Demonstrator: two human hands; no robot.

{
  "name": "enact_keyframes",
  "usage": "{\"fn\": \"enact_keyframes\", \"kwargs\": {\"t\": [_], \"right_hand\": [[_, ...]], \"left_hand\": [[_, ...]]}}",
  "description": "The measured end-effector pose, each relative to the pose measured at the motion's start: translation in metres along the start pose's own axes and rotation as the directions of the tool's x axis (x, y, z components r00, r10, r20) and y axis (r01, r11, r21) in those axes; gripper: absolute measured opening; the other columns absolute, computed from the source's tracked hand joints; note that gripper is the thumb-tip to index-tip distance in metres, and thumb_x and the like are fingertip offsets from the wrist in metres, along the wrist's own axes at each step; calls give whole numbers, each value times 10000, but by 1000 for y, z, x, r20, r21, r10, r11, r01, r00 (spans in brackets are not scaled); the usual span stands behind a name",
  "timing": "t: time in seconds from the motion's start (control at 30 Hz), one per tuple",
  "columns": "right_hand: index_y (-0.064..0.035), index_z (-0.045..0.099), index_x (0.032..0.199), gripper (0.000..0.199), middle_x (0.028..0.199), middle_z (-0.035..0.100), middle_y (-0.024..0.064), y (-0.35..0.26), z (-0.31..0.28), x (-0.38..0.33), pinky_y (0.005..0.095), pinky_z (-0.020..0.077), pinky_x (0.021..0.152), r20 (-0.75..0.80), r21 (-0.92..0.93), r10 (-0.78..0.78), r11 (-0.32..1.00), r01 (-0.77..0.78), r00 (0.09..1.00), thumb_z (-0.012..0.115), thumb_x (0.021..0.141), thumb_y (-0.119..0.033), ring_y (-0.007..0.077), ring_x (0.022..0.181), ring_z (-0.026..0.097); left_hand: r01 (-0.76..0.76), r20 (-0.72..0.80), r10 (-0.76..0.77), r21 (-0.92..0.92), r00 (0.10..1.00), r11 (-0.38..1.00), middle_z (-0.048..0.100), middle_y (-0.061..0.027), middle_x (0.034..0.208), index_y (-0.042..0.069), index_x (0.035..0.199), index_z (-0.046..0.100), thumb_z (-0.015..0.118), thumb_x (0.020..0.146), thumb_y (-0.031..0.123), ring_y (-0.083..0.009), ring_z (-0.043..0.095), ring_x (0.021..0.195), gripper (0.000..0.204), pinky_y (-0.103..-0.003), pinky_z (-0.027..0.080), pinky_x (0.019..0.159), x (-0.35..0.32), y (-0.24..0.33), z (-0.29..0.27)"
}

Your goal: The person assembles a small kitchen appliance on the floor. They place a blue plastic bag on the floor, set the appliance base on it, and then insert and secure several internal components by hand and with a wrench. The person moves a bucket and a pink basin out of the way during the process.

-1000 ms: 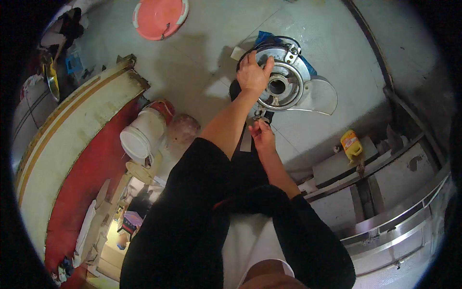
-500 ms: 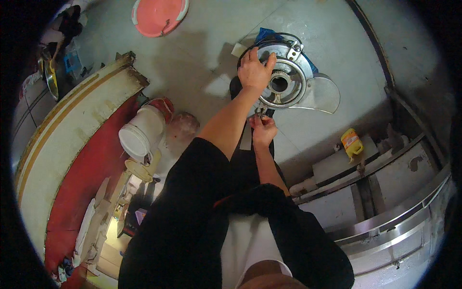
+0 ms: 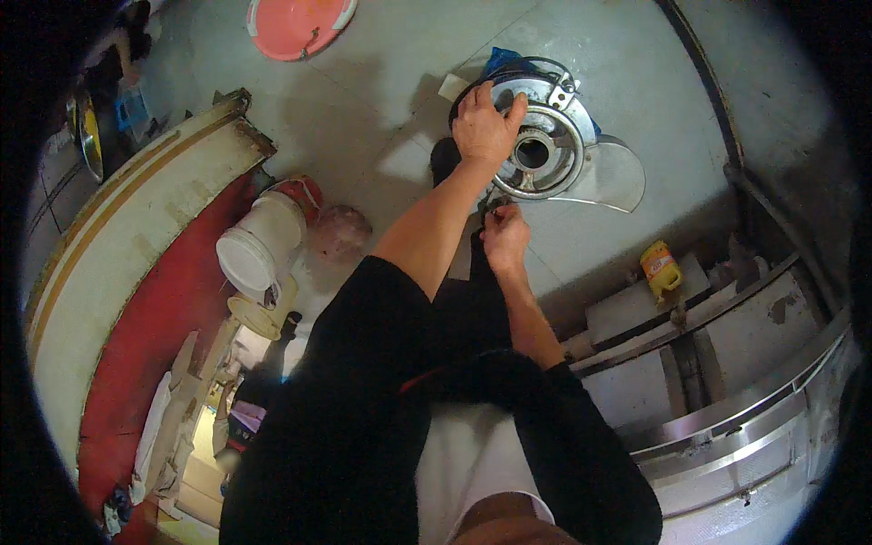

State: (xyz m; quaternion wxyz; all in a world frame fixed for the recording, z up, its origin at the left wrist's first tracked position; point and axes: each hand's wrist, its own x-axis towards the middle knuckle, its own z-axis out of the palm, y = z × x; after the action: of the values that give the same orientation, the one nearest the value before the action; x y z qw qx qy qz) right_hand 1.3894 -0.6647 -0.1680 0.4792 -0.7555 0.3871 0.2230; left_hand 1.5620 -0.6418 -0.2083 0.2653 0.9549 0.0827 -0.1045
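A round metal machine (image 3: 574,116) stands on the floor in front of me, with a spoked metal ring (image 3: 579,173) around a dark central bore. A thin, rounded metal plate (image 3: 618,177) sticks out on its right. My left hand (image 3: 486,132) grips the upper left of the machine, thumb on the ring side and fingers curled over the housing. Below the ring, my right hand (image 3: 506,238) has its fingers pinched at a small metal fitting (image 3: 495,203) on the machine's near edge. Those fingers partly hide the fitting, so its kind is unclear.
A pink basin (image 3: 300,23) lies at the far left. White buckets (image 3: 259,241) stand by a red-sided counter (image 3: 136,345) on the left. To the right, a yellow jug (image 3: 661,268) rests on a ledge beside metal-framed panels. Blue material (image 3: 501,62) shows behind the machine.
My right hand has turned at the wrist and moved slightly up and right, still at the fitting. My left hand stays on the machine. The whole view has shifted a little.
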Motion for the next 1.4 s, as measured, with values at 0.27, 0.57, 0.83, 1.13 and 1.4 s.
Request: {"fn": "enact_keyframes", "kwargs": {"t": [0.27, 0.57, 0.83, 1.13, 1.4], "right_hand": [[17, 514, 966, 87, 759, 624, 81, -39, -11, -6, 274, 497, 497, -13, 611, 112, 788, -81, 994, 521, 965, -70, 132, 571, 582], [-40, 585, 1069, 267, 879, 636, 113, -1, -30, -19, 400, 519, 596, -126, -423, -510, 803, 419, 851, 706, 847, -126, 291, 710, 642], [-29, 601, 918, 127, 763, 644, 132, 7, -2, 14, 395, 524, 541, -117, 14, -25, 1000, 27, 993, 616, 926, -154, 243, 609, 642], [-9, 518, 1117, 381, 849, 672, 116, 10, -10, -6, 301, 514, 595, -136, 177, -183, 963, 205, 974, 729, 855, -189, 207, 676, 648], [-13, 448, 1063, 200, 722, 595, 95, 1, 6, 9, 277, 501, 531, 19, 802, 285, 568, -185, 958, 573, 955, -126, 165, 585, 600]], "left_hand": [[-22, -11, 21, -30, 1000, 999, 627, -211, 1149, 34, 1185, 598, 590, 849, 522, -396, 611, 1028, 592, -488, 504, 849, -3, 2, -5], [-7, 42, 8, -33, 999, 999, 618, -203, 1175, 57, 1227, 579, 559, 872, 529, -391, 594, 1070, 591, -488, 492, 877, -2, 0, -3], [-7, 7, 7, -17, 1000, 1000, 627, -210, 1150, 15, 1151, 602, 623, 827, 515, -378, 591, 1084, 596, -482, 499, 872, 1, -1, 0], [5, 19, -5, -36, 1000, 999, 626, -208, 1153, 11, 1166, 598, 613, 836, 510, -372, 589, 1088, 599, -488, 504, 861, 0, 1, -4], [46, 54, -44, -29, 998, 999, 608, -206, 1197, 24, 1195, 588, 621, 830, 510, -367, 572, 1125, 609, -492, 492, 888, 1, 2, -4]]}}
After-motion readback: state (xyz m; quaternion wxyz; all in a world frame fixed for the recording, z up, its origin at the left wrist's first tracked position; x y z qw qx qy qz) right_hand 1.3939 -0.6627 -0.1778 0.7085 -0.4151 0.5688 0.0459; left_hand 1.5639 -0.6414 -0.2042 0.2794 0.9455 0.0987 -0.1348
